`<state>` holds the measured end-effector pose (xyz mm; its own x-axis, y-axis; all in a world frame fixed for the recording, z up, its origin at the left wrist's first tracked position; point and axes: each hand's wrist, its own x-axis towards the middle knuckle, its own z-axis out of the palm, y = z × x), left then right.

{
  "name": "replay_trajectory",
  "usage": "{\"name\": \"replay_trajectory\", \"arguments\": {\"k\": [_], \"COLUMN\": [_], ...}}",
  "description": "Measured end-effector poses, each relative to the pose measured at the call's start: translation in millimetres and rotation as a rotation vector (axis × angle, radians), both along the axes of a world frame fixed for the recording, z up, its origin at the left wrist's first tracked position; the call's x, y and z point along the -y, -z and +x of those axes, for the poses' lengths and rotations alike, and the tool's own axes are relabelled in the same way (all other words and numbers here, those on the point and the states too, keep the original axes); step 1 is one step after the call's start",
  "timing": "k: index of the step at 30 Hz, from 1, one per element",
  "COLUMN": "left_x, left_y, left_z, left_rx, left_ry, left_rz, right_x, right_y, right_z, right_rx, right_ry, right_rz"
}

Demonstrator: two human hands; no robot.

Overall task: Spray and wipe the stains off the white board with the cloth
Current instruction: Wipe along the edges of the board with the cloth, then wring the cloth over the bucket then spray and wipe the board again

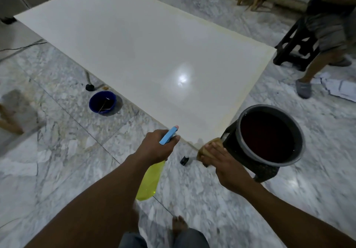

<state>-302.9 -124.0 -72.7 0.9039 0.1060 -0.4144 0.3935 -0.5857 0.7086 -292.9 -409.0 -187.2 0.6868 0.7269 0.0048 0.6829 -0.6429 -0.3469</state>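
Our left hand (156, 147) grips the yellow, blue-nozzled plastic spray bottle (150, 180); our right hand (225, 163) presses the tan cloth (209, 147) flat at the corner of the large white board (144, 54) stretching ahead. Spraying looks due next, then wiping outward.

Left hand (156, 148) gripping spray bottle (151, 180), right hand (226, 163) on cloth (211, 145)

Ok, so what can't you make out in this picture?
All in the head view:
Cloth: mostly covered by the right hand.
Bottle trigger: hidden by the left hand.
Stains on the board: lost in dim light and glare.
Bucket contents: too dark to tell.
Seated person: cut off by the right and top edges.
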Motion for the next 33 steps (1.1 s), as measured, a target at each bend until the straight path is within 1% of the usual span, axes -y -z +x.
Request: {"name": "replay_trajectory", "arguments": {"k": [1, 2, 5, 6, 7, 8, 9, 10, 13, 17, 19, 26, 31, 33], "left_x": [0.3, 0.0, -2.8, -4.0, -5.1, -6.1, -8.0, -9.9, -17.3, -26.4, -30.0, -54.2, -69.3, -74.2], "left_y": [-3.3, -7.6, -22.8, -28.2, -33.8, -39.4, -46.2, -52.9, -69.5, -83.0, -87.7, -126.1, -142.1, -144.4], "left_z": [1.0, 2.8, 9.9, 12.7, 15.8, 19.2, 23.5, 27.7, 43.4, 65.5, 78.1, 139.4, 176.8, 186.2], "left_rx": [-0.004, 0.0, 0.043, 0.055, 0.061, 0.067, 0.075, 0.08, 0.078, 0.078, 0.09, 0.116, 0.201, 0.2], "left_ry": [0.007, 0.019, 0.068, 0.085, 0.103, 0.125, 0.154, 0.183, 0.267, 0.466, 0.535, 0.666, 0.795, 0.808], "left_rz": [0.001, 0.003, 0.004, 0.008, 0.015, 0.026, 0.042, 0.056, 0.107, 0.193, 0.199, 0.132, 0.166, 0.163], "right_x": [1.0, -0.9, -9.3, -8.6, -8.5, -9.0, -12.6, -18.2, -44.1, -77.9, -92.7, -143.4, -170.9, -176.3], "right_y": [-9.1, -25.4, -86.4, -101.8, -116.2, -126.1, -133.2, -138.3, -152.9, -173.5, -183.6, -212.7, -230.4, -233.9], "right_z": [-3.4, -6.5, -5.2, -1.9, 1.7, 4.9, 7.8, 10.1, 22.5, 46.7, 57.8, 105.6, 130.0, 134.9], "right_rx": [-0.139, -0.325, -0.918, -1.105, -1.278, -1.368, -1.391, -1.385, -1.391, -1.407, -1.403, -1.374, -1.323, -1.304], "right_ry": [0.117, 0.287, 0.9, 1.032, 1.111, 1.163, 1.187, 1.203, 1.208, 1.132, 1.109, 1.061, 0.985, 0.972], "right_rz": [0.102, 0.237, 0.842, 1.06, 1.276, 1.445, 1.58, 1.674, 1.826, 1.831, 1.842, 1.942, 2.04, 2.055]}}
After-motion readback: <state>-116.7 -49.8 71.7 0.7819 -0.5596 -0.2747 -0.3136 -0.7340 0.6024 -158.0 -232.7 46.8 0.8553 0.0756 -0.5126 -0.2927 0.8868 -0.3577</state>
